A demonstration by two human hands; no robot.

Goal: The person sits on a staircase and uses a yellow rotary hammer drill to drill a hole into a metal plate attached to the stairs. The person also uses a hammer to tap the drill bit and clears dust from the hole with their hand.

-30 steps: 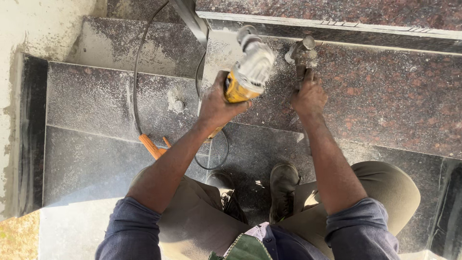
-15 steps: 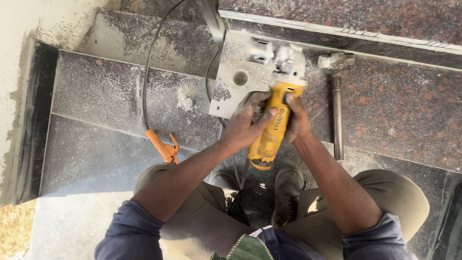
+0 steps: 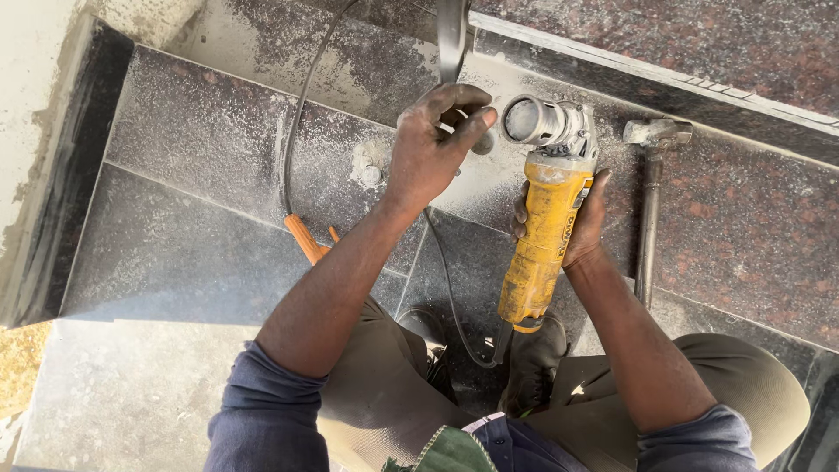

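- At the far left of my view, a pale wall (image 3: 35,96) borders dark stone steps (image 3: 192,227) dusted with grey powder.
- A black cable (image 3: 297,122) runs down across the dusty step to an orange handle (image 3: 303,238) that lies just beside my left forearm.
- A small dusty lump (image 3: 370,166) sits on the stone, close to my left wrist.
- My left hand (image 3: 433,144) hovers over the step with its fingers (image 3: 468,94) curled, the thumb and forefinger pinched at the front end of the grinder; I cannot tell exactly what small part they grip.
- A thin grey disc (image 3: 452,35) stands on edge just above that hand, near the top of the frame.
- The yellow grinder (image 3: 542,236) is held almost upright in the middle of my view, its grey metal head (image 3: 546,122) turned upward and its power cord (image 3: 454,306) looping down toward my boots (image 3: 533,367).
- My right hand (image 3: 581,223) is wrapped tight around the yellow body, fingers clamped on it from behind.
- A hammer (image 3: 651,201) lies on the reddish-brown granite slab (image 3: 743,218) just beside the right hand, head away from me, handle pointing back toward my knee.
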